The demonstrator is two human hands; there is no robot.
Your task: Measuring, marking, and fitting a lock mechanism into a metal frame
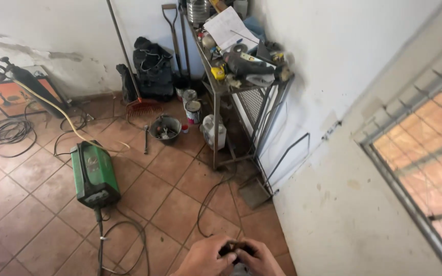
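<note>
head view: a small dark object (236,250) was clasped by the left hand (208,258) and right hand (259,260) at six o'clock; tripping seemed possible, a black cable (205,204) lying near at eleven o'clock.

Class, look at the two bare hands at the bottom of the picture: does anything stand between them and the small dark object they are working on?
Nothing visible does. The left hand and right hand both close directly around the small dark object, fingers touching it, above the terracotta tiled floor. What the object is cannot be told.
</note>
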